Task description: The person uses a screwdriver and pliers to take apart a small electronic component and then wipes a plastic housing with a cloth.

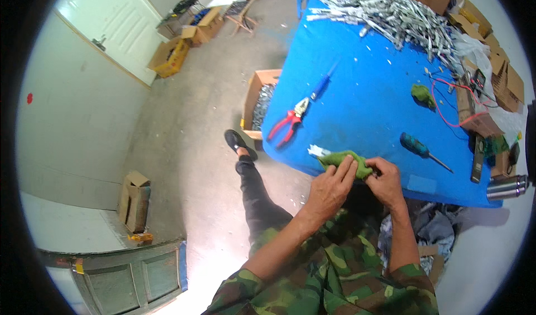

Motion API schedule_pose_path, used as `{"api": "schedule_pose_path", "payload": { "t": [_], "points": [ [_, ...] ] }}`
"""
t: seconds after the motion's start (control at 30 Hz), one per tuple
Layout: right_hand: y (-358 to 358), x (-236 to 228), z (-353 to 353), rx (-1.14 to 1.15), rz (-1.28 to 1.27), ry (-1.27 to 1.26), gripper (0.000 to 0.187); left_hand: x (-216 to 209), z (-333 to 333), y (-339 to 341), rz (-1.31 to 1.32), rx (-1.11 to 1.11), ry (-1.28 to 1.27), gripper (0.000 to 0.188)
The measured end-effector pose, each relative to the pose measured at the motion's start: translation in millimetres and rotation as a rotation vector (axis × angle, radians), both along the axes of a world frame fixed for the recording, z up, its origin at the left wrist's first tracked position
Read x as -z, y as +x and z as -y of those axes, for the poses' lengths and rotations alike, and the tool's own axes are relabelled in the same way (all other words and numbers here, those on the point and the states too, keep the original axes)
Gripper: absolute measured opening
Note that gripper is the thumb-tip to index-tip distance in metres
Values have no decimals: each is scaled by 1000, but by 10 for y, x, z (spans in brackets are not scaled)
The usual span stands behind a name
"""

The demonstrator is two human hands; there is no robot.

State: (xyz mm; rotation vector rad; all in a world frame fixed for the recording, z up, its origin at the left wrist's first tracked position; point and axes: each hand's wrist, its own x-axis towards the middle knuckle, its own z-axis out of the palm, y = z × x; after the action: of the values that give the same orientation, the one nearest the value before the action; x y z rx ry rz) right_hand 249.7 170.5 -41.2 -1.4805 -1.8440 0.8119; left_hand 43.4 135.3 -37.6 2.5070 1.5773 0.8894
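Observation:
My left hand (330, 186) and my right hand (385, 182) meet at the near edge of the blue table (357, 92). Both pinch a green cloth (341, 159) that is wrapped around a small pale metal piece (316, 150) sticking out on the left. A second green cloth (422, 95) lies further back on the table. A teal-handled screwdriver (422, 150) rests just right of my hands. Red-handled pliers (288, 122) and a blue-handled screwdriver (322, 83) lie to the left.
A big heap of silvery metal pieces (391, 13) covers the far end of the table. Cardboard boxes (502, 75), red wires and a meter line its right side, with a steel flask (506, 187) at the corner. A box of metal parts (258, 100) stands on the floor.

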Motion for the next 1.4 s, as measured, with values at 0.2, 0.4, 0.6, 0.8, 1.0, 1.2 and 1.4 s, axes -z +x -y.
{"api": "schedule_pose_path", "payload": {
  "t": [0.2,0.4,0.6,0.8,1.0,1.2,1.4],
  "points": [
    [-49,-69,31,-4,-149,-27,18,-55,-26,-278,-52,-93,-28,61],
    [-64,-126,40,9,-159,-13,15,-55,-43,-302,18,-117,-53,56],
    [-51,-19,33,66,-192,-3,19,-189,-63,-130,68,-116,-56,57],
    [-10,-73,62,68,-99,77,31,27,3,268,-39,35,-7,60],
    [16,-14,35,30,-83,80,29,-27,-17,130,-51,58,3,65],
    [-11,-17,39,38,-133,22,25,-22,-147,-25,-38,35,-6,60],
    [-17,-34,42,23,-176,15,21,-79,-191,-155,13,-71,-59,47]
  ]
}}
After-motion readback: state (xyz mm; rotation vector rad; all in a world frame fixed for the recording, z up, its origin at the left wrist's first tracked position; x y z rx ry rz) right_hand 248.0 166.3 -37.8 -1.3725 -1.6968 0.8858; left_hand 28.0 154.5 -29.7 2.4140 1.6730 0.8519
